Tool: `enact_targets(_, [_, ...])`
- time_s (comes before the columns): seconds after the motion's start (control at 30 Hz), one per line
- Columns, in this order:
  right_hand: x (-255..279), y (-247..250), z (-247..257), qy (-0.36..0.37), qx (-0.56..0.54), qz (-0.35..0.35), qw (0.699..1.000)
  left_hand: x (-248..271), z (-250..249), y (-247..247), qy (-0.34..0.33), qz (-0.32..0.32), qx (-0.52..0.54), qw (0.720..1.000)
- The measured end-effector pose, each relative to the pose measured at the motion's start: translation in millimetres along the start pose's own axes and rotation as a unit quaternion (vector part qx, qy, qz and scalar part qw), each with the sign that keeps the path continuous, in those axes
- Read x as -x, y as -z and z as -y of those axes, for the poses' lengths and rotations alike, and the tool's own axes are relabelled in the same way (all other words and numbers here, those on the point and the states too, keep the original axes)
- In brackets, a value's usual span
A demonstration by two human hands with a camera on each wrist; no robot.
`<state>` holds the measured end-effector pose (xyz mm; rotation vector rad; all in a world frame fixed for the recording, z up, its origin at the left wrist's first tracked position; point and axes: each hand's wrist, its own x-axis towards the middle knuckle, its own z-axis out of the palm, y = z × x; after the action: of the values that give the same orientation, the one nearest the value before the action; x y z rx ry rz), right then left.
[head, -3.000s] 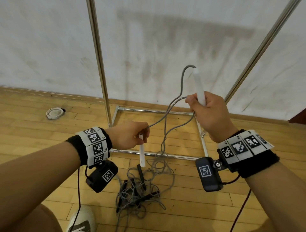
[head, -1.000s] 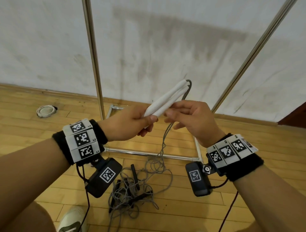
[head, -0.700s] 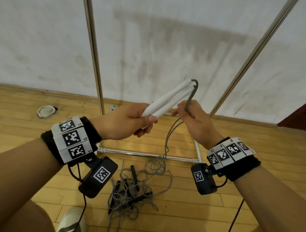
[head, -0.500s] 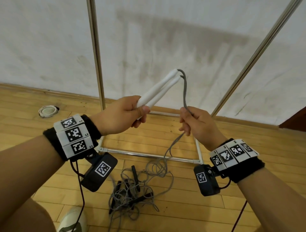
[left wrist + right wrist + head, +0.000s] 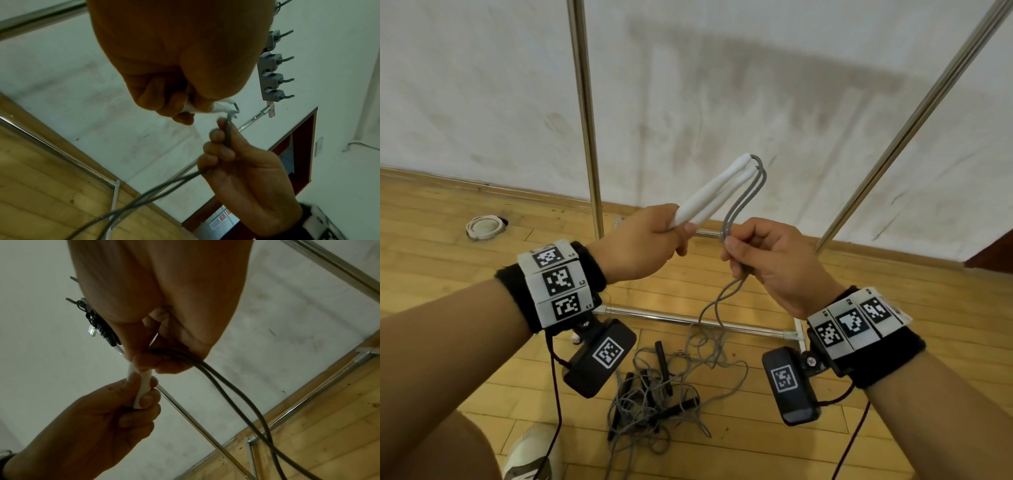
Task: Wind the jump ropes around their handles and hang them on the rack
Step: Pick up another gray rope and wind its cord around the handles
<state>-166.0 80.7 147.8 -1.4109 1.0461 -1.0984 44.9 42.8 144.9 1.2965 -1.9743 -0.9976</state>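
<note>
Cord looks light and limp, so left hand clamps both stiff white handles while right hand fingers pinch the doubled strands.

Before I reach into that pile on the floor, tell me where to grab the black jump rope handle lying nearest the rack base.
Grip the black handle around its mid-shaft, coming straight down from above. It lies flat on the floor, a slim straight stick, with its upper end clear of the grey cord tangle, so fingers likely close there without snagging loops.
</note>
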Motion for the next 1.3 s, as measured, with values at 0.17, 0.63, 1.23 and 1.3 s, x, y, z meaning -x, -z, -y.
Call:
enact_targets(0.17, [-4.8, -5.2, -0.3, -0.015, -0.038, -0.005, 0.999, 2.0, -6.7, -11.6, -0.008, 0.046, 0.032, 0.998])
enact_targets(0.63, [-4.0, -12.3, -12.3, -0.032, 0.003, -0.005, 0.999, 11.6, -21.4, -17.2, -0.016, 0.085, 0.156, 0.984])
enact_targets(1.23, [2.7, 0.4, -19.1, -0.032, 0.053, 0.101, 0.993, 7.6, -14.8, -7.3, -0.054, 0.075, -0.004, 0.996])
enact_targets(1.3, [5.2, 3.4, -21.8, -0.034, 0.132, 0.094, 0.986, 9.1, -16.3, -6.8, -0.054, 0.074, -0.004, 0.996])
